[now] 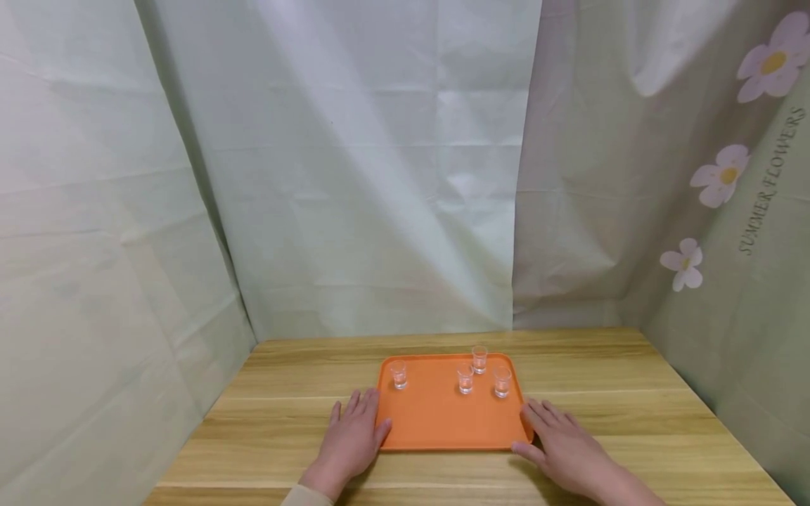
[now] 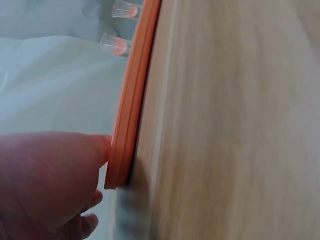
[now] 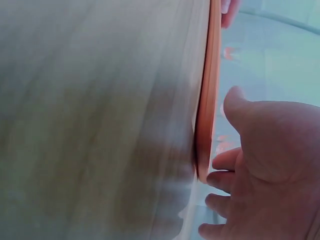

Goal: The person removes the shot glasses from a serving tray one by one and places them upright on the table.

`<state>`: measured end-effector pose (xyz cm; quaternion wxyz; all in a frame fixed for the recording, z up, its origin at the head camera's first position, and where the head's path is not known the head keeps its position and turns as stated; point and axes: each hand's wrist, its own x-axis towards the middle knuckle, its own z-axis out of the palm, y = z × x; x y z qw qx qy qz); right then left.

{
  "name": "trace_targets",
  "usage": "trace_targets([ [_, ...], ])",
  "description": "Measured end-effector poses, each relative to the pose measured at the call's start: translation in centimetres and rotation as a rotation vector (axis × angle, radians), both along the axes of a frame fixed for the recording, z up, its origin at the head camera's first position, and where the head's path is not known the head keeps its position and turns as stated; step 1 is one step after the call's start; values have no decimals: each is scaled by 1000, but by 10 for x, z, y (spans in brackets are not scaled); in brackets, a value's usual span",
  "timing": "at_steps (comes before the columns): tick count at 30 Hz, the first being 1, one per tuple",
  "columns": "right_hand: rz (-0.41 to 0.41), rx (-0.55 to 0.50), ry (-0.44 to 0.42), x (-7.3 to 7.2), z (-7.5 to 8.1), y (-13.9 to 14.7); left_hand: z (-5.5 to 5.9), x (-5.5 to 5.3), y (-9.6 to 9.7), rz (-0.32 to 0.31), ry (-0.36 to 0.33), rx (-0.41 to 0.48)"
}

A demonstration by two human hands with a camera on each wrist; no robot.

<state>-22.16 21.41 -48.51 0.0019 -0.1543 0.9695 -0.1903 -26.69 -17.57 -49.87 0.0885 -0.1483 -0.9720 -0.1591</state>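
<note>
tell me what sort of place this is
Probably a curtained tabletop workspace: pale sheets hang behind and beside a wood-grain table, where an orange tray holds four small glasses.

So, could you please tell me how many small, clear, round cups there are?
4. One small, clear, round cup stands at the far left of the orange rectangular tray; three cluster at its far right: a rear one, a left one, a right one. None seems hidden.
</note>
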Motion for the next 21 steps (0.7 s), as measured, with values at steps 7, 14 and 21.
trace_targets([
  [7,-24,1,128,-10,4,3,-8,-4,2,83,29,65],
  [14,-25,-22,248,-18,11,3,-12,-6,2,109,10,106],
  [21,-15,-47,331,-31,10,2,-14,-6,1,107,-8,129],
])
